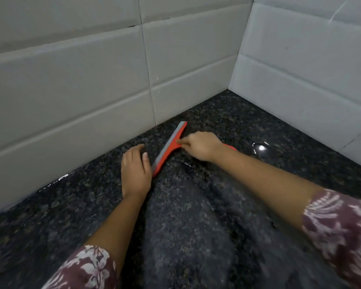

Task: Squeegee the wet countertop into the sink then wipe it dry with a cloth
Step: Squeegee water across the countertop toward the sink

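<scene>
My right hand (200,146) is wrapped round the handle of the red squeegee (169,149), forefinger stretched forward to the crossbar, and the handle's rounded end pokes out behind my wrist. The squeegee lies low on the dark speckled granite countertop (71,205), out from the tiled corner (231,88) and toward me. Its far tip is close to the foot of the back wall tiles (71,90), and the grey rubber blade (171,142) faces away from the corner. My left hand (136,172) lies palm down on the stone on the side of the squeegee farther from the corner, fingers relaxed and holding nothing, thumb side right against the near tip of the blade. I judge the squeegee light and stiff in its plastic body, with only the rubber edge soft enough to bend. The handle is the right place to hold it, and a finger on the crossbar should keep the edge pressed evenly. The handle is probably wet, so it may be slippery, and the polished stone will offer little drag. Water shows as glossy patches, with a bright glint (261,147) beyond my right wrist and nearer the corner. As for containers, none is in view. The sink that should take the water is out of sight, so I cannot say how far off it is or what it holds, and I see no cloth either.
</scene>
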